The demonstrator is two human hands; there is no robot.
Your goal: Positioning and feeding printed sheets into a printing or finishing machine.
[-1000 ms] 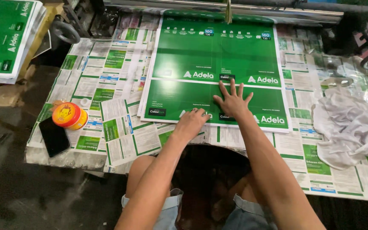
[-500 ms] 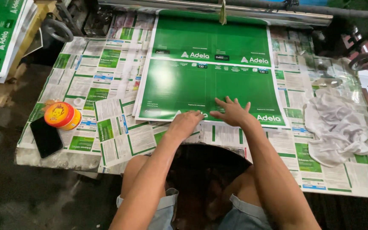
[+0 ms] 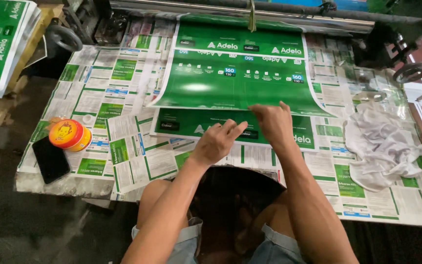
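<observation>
A large glossy green printed sheet [image 3: 230, 80] lies on the newspaper-covered table [image 3: 98, 98], its near edge lifted and curling up. My right hand [image 3: 272, 122] pinches that raised near edge at the middle. My left hand [image 3: 218, 142] hovers just below and left of it, fingers loosely curled, holding nothing. Under the lifted sheet another green sheet [image 3: 191, 124] lies flat on the table.
A stack of green sheets [image 3: 1, 44] sits at the far left. An orange round tin [image 3: 69, 134] and a black phone [image 3: 51, 159] lie at the left front. A crumpled white cloth [image 3: 384, 146] is at the right. Machine rollers and handwheels [image 3: 411, 71] run along the back.
Both hands were pressing flat on the sheet's near edge. Now my right hand has lifted that edge up and away, exposing the sheet below; my left hand has come off the paper.
</observation>
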